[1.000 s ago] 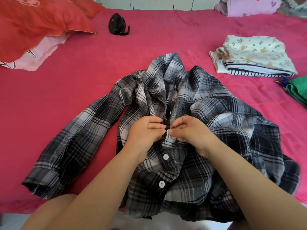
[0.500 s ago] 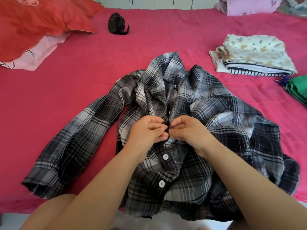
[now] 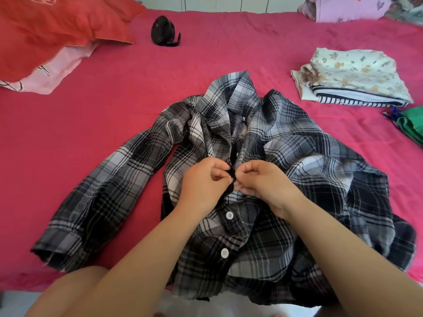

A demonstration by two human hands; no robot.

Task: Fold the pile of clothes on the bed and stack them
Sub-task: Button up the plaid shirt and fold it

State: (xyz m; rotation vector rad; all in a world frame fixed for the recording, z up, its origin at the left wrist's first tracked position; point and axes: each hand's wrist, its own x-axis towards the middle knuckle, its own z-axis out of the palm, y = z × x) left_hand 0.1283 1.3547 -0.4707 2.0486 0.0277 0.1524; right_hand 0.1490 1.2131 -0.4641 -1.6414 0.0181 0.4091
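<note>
Buttoning entry: plaid shirt (image 3: 309, 161) spread on bed (image 3: 91, 124) beneath both hands. Left hand (image 3: 203, 181) and right hand (image 3: 267, 181) still pinch its front edges, barely shifted — button apparently unfastened, folding not begun; folded stack (image 3: 357, 74) beyond right hand.

One bed (image 3: 114, 99). One plaid shirt (image 3: 142, 175), three white buttons (image 3: 229, 215) plain on it, a possible fourth too small to tell. Two hands: left hand (image 3: 203, 184), right hand (image 3: 267, 181). One folded stack (image 3: 357, 74), at least two garments in it. One green cloth (image 3: 412, 126). One black fan (image 3: 163, 30). Two red pillows (image 3: 57, 26), one pink pillow (image 3: 52, 72), one lilac bundle (image 3: 343, 8).
</note>
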